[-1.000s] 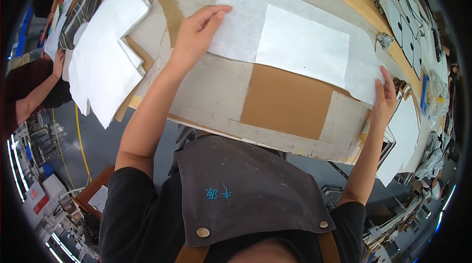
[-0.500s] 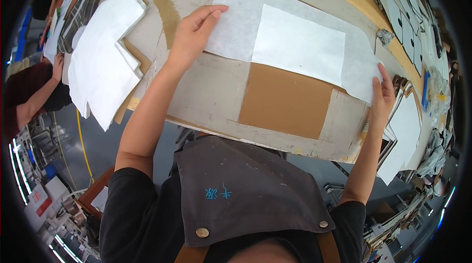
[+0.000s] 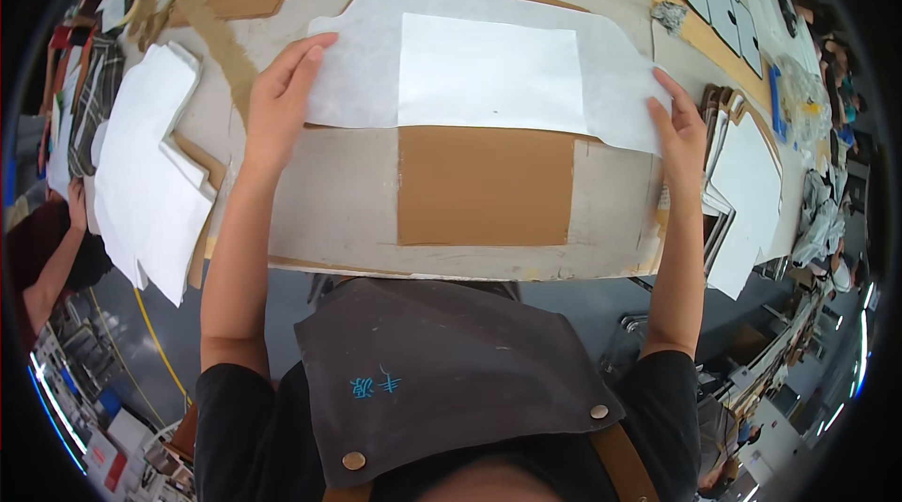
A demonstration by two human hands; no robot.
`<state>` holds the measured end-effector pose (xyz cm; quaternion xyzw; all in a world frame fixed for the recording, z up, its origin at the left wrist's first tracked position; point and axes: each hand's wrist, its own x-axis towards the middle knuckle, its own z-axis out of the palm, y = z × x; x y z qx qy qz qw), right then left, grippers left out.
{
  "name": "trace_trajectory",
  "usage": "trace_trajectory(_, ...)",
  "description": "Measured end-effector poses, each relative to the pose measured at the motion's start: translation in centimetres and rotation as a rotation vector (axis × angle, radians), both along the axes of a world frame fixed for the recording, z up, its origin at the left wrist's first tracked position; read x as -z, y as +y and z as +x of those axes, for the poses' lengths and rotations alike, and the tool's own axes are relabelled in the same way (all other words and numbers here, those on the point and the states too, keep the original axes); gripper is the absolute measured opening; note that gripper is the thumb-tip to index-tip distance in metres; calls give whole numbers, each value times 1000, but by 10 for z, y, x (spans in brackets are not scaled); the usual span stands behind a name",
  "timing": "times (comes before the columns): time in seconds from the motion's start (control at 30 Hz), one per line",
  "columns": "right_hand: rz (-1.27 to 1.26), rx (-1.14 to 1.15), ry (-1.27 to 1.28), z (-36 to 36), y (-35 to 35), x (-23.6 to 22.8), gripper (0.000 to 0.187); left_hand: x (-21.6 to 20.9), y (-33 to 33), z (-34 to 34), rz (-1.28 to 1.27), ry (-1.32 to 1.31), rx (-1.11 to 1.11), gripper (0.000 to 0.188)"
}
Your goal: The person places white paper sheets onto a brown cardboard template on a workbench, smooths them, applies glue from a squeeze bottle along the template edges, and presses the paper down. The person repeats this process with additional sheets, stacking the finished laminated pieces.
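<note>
Now the ends of the pale sheet (image 3: 355, 61) are pinched by fingers of left hand (image 3: 279, 109) and right hand (image 3: 685, 139), white rectangle (image 3: 490, 70) already centred on it, near brown card (image 3: 485, 185) left uncovered.

Blue lettering (image 3: 387, 383) (two characters in a short row) stands on the front of the dark apron (image 3: 460, 361)

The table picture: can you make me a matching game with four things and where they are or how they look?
Things
1. bright white rectangle
2. apron
3. left hand
4. right hand

Clues
A. at the right end of the wide sheet
B. dark, with two round metal studs
C. in the middle of the wide sheet
D. at the left end of the wide sheet

Pairs: 1-C, 2-B, 3-D, 4-A
</note>
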<state>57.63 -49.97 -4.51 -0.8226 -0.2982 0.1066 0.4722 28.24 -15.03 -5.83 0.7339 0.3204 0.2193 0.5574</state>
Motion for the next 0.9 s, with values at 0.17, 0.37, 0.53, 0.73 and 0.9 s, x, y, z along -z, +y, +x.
trace_trajectory(0.17,-93,-26,-24,5,-3,3,50,-3,-2,2,-32,14,5,29)
trace_trajectory(0.37,-220,-33,-160,13,-10,17,57,2,0,1,-34,-17,25,28)
trace_trajectory(0.53,-213,-25,-170,7,-6,11,56,9,4,-1,25,10,41,31)
trace_trajectory(0.73,-179,-30,-138,4,-2,6,54,9,4,-1,32,33,10,30)
trace_trajectory(0.9,-157,-45,-118,2,-1,3,54,3,9,-12,199,228,-62,24)
